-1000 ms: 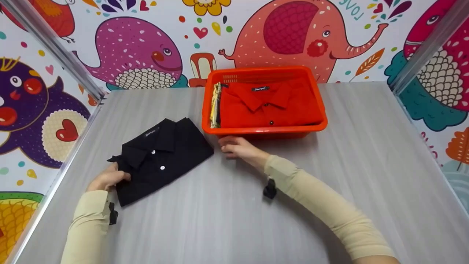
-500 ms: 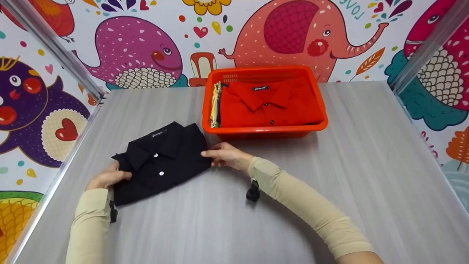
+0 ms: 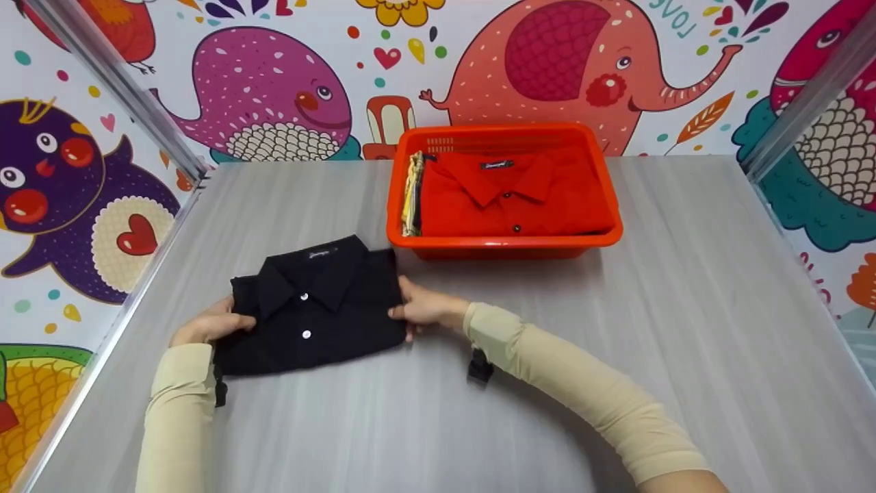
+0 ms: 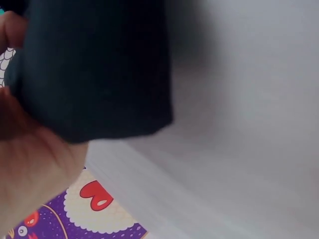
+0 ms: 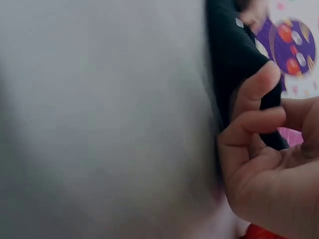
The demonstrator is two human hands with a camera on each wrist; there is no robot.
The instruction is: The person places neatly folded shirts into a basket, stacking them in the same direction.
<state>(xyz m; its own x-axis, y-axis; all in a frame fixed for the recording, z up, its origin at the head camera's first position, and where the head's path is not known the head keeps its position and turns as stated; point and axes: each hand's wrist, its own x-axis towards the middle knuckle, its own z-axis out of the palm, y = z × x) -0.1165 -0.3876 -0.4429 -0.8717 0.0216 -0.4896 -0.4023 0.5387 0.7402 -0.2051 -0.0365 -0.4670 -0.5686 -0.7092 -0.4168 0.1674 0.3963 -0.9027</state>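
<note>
A folded black shirt (image 3: pixel 356 308) with a collar and white buttons lies between my two hands in the head view. My left hand (image 3: pixel 212 323) grips its left edge, thumb on top. At the opposite edge, my right hand (image 3: pixel 428 305) pinches the fold with the thumb above and fingers underneath. The left wrist view shows the dark cloth (image 4: pixel 99 69) hanging over the grey surface beside my palm. In the right wrist view, curled fingers (image 5: pixel 254 124) hold the shirt's edge.
Behind the shirt, to the right, stands an orange basket (image 3: pixel 506 242). Inside it are a folded red shirt (image 3: pixel 465 212) and a yellow patterned cloth (image 3: pixel 412 195) on edge at the left. Cartoon-printed walls (image 3: pixel 383 89) border the grey table (image 3: pixel 547 424).
My right hand has moved from near the basket onto the black shirt's right edge and taken hold. The shirt has turned straighter and shifted slightly right; the left hand keeps its grip.
</note>
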